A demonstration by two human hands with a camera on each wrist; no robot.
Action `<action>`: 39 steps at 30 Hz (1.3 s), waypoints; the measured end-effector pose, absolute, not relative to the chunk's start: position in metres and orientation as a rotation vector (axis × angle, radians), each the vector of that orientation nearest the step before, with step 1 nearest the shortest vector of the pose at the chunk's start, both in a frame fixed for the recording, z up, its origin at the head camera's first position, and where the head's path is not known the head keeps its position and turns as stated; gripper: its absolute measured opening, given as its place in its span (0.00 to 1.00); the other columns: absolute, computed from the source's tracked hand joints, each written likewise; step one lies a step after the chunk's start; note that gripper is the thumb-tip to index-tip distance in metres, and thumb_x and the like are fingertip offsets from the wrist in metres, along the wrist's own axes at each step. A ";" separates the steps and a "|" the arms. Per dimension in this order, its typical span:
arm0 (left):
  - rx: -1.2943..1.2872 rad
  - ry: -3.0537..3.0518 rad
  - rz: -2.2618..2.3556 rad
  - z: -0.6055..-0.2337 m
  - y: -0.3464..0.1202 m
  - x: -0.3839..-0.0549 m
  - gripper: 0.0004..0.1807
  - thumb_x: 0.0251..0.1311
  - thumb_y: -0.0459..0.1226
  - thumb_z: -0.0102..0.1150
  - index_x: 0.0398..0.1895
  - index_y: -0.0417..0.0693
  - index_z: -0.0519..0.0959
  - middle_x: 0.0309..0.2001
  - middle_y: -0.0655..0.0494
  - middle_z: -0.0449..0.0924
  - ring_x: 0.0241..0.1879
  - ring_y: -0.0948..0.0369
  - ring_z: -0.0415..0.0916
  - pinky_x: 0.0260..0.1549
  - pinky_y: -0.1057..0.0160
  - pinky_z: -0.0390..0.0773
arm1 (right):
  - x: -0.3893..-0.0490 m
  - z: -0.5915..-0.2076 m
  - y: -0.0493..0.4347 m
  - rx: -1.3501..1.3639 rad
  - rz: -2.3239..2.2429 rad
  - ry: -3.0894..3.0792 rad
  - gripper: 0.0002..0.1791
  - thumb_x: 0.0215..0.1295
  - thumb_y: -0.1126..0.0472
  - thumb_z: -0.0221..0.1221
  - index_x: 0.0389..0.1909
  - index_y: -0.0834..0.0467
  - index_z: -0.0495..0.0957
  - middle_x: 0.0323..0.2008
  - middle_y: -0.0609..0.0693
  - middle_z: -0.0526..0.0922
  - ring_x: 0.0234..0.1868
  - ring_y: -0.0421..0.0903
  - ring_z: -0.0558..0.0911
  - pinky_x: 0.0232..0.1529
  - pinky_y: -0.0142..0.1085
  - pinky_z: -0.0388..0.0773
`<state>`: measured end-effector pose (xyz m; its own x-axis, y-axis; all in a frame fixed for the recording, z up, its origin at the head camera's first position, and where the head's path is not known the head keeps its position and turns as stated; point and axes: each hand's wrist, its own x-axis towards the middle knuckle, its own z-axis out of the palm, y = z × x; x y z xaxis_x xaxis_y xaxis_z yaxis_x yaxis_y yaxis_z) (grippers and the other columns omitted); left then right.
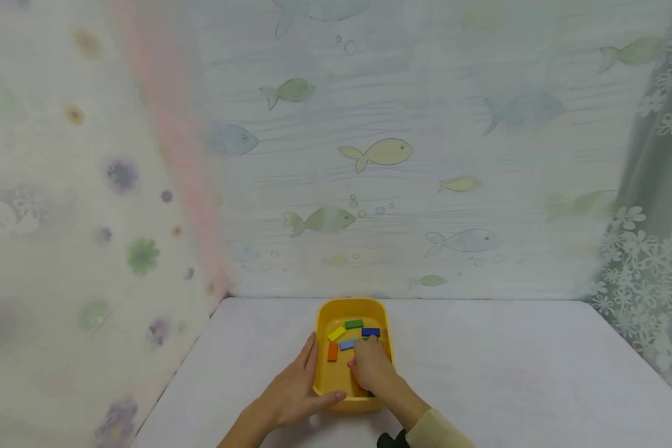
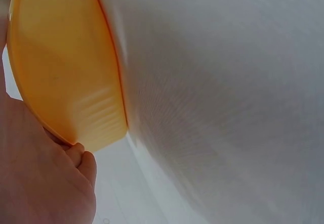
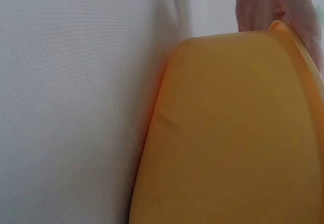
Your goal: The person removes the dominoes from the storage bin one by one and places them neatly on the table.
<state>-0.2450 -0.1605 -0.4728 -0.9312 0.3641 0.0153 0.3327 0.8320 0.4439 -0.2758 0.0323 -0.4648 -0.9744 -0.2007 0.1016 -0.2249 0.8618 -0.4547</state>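
Both hands are at the yellow tray (image 1: 354, 406), which stands on the white table (image 1: 481, 361). In the head view, the left hand (image 1: 291, 391) is spread along the tray's left side, thumb over the near rim. The right hand (image 1: 374, 366) is inside, fingers bent; whether they pinch the pink block (image 1: 351, 361) cannot be told. Green (image 1: 354, 324), yellow (image 1: 336, 334), dark blue (image 1: 371, 332), light blue (image 1: 347, 345) and orange blocks (image 1: 333, 352) lie within. The left wrist view shows the left hand touching the rim. The right wrist view shows the outer wall and a hand at the rim; which hand is unclear.
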 end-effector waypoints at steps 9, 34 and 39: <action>0.592 2.957 0.670 -0.472 -0.160 -0.245 0.64 0.60 0.74 0.50 0.82 0.38 0.43 0.83 0.44 0.39 0.74 0.45 0.61 0.66 0.41 0.71 | -0.276 -0.463 0.033 0.329 0.803 -3.009 0.15 0.64 0.62 0.70 0.27 0.61 0.72 0.37 0.60 0.74 0.40 0.54 0.73 0.47 0.47 0.80; 0.585 2.921 0.656 -0.470 -0.161 -0.247 0.63 0.60 0.75 0.49 0.83 0.40 0.45 0.83 0.46 0.37 0.75 0.46 0.60 0.67 0.40 0.69 | -0.291 -0.438 0.078 0.905 1.243 -2.753 0.08 0.61 0.60 0.72 0.37 0.58 0.84 0.36 0.46 0.84 0.39 0.47 0.82 0.45 0.36 0.85; 0.560 2.910 0.643 -0.470 -0.163 -0.248 0.64 0.59 0.76 0.49 0.83 0.39 0.45 0.83 0.46 0.37 0.76 0.45 0.59 0.67 0.39 0.69 | -0.294 -0.429 0.103 1.012 1.205 -2.715 0.16 0.60 0.60 0.73 0.45 0.63 0.83 0.39 0.48 0.85 0.41 0.49 0.83 0.47 0.43 0.86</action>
